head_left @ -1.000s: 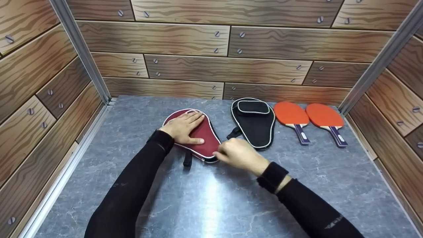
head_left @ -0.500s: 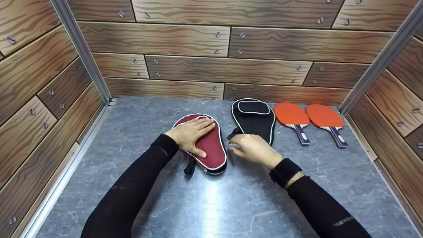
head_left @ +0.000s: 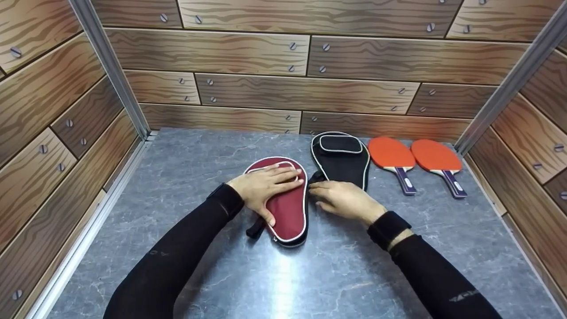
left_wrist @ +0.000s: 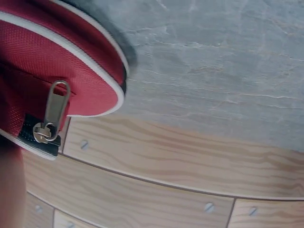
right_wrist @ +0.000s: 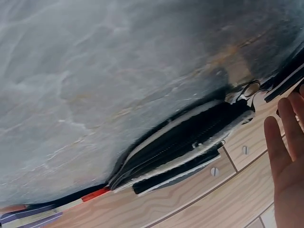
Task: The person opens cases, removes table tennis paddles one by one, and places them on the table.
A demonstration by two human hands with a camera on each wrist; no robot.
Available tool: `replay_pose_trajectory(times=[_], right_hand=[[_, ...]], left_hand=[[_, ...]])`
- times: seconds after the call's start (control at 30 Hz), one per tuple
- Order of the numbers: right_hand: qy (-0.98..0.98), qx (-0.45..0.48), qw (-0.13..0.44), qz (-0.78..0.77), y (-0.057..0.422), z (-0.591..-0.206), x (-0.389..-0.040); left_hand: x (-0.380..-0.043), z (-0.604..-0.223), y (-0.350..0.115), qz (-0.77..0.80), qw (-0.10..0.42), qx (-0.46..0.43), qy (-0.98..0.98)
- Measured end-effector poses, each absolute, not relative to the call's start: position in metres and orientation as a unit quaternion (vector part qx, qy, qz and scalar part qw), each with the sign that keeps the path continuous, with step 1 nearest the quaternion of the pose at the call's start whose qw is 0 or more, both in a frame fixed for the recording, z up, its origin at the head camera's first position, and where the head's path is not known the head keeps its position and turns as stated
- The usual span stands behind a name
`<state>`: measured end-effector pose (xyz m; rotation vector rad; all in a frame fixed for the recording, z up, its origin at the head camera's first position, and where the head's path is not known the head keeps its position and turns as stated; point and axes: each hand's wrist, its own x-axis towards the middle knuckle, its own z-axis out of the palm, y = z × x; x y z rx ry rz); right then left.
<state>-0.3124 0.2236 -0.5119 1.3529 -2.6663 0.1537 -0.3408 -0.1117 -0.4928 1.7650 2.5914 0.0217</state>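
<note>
A red table tennis bat case (head_left: 290,219) with white piping lies on the table, its narrow end towards me. My left hand (head_left: 266,186) rests flat on its upper part with fingers spread and covers much of the pocket. A metal zip pull (left_wrist: 56,109) on the case fills part of the left wrist view. My right hand (head_left: 347,201) is at the case's right side, fingertips right at the edge; in the right wrist view its fingers (right_wrist: 278,142) are extended. Behind that hand lies a black bat case (head_left: 341,166), its narrow end hidden.
Two orange-red table tennis bats, a nearer one (head_left: 392,153) and a farther-right one (head_left: 436,155), lie right of the black case. A black strap (head_left: 254,230) sticks out left of the red case. Wood-patterned walls (head_left: 248,88) enclose the grey table (head_left: 199,266).
The red case has slid right and towards me and turned straighter, with my left hand on it. My right hand has left the narrow end and moved right, along the case's side.
</note>
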Motion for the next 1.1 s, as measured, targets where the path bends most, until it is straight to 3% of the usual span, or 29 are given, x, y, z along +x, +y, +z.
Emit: replay_pose_trajectory(times=[0.47,0.73,1.1], right_hand=[[-0.89,0.447,0.08,0.039,0.225,-0.522,-0.309],[-0.894,0.436,0.101,0.026,0.223,-0.525,-0.309],[-0.896,0.429,0.105,0.042,0.22,-0.529,-0.308]], left_hand=[[-0.329,-0.495,-0.099,-0.172,-0.118,0.61,0.764],[-0.321,-0.482,-0.079,-0.27,-0.12,0.628,0.72],[-0.323,-0.471,-0.092,-0.178,-0.122,0.618,0.756]])
